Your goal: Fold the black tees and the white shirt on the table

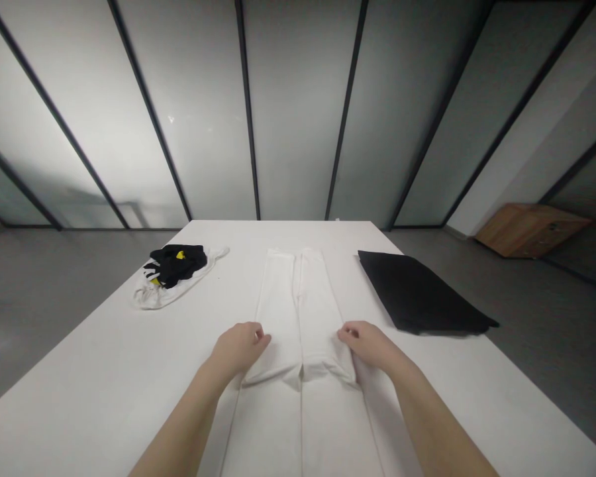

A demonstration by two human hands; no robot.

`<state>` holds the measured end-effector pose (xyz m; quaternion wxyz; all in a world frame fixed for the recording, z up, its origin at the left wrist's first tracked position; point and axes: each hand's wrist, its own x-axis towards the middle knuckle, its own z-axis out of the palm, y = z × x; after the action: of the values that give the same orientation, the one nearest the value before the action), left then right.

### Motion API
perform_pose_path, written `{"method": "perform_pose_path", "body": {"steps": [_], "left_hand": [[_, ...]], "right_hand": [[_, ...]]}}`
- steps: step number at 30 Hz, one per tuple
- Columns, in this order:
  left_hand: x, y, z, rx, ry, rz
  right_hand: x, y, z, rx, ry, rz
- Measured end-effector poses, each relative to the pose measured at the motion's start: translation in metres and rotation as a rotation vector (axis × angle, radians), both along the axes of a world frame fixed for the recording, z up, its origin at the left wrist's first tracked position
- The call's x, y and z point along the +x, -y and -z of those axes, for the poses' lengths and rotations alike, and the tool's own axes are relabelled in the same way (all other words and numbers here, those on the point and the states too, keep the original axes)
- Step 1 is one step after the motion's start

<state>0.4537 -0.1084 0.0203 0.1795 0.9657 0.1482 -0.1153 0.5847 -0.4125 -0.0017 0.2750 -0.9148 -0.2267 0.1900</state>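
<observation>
And here we are on the white trousers [278, 311], laid out flat in the middle of the table, two legs side by side pointing away from the person, with a folded edge across them right by the hands and more white fabric running back toward the person's body. The left hand [238, 349] comes in from the left on that folded layer, palm down, with the right hand [366, 344] mirroring it on the other leg, both wrists low and forearms angled inward. The fingers [263, 338] are curled and closed up against the cloth, tips on the outer edges of the legs; whether they're actually pinching it, I can't tell from here. Off to the left, well apart, sits a crumpled bundle of white and black cloth with a flash of yellow [173, 271]. Over on the right, a flat black folded garment [422, 293] lies on the same white table [94, 358]. Beyond that, a grey floor [40, 318] runs out to frosted glass wall panels with dark frames [298, 119], and a low wooden cabinet [531, 230] stands off to the far right.
</observation>
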Motion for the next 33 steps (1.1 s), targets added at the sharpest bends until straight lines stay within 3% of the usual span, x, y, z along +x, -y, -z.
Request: {"method": "perform_pose_path", "body": {"steps": [3,8,15,20,24,28,33], "left_hand": [[0.009,0.000,0.012,0.024,0.115,-0.074],[0.012,-0.001,0.031,0.058,0.161,-0.082],[0.012,0.003,0.037,0.158,0.228,-0.115],[0.017,0.004,0.040,0.100,0.128,-0.090],[0.014,-0.001,0.034,0.062,0.083,-0.029],[0.004,-0.012,0.016,-0.081,0.034,0.088],[-0.009,-0.021,-0.003,-0.452,-0.384,0.241]], "right_hand": [[0.003,-0.007,0.009,0.049,0.165,0.122],[-0.002,-0.013,0.012,-0.027,0.143,0.142],[-0.001,-0.014,0.023,-0.144,0.240,0.141],[-0.005,-0.020,0.023,-0.173,0.213,0.102],[-0.006,-0.018,0.016,-0.143,0.134,0.054],[-0.006,-0.006,0.005,-0.127,-0.008,-0.035],[-0.008,0.010,-0.013,-0.153,-0.597,-0.323]]}}
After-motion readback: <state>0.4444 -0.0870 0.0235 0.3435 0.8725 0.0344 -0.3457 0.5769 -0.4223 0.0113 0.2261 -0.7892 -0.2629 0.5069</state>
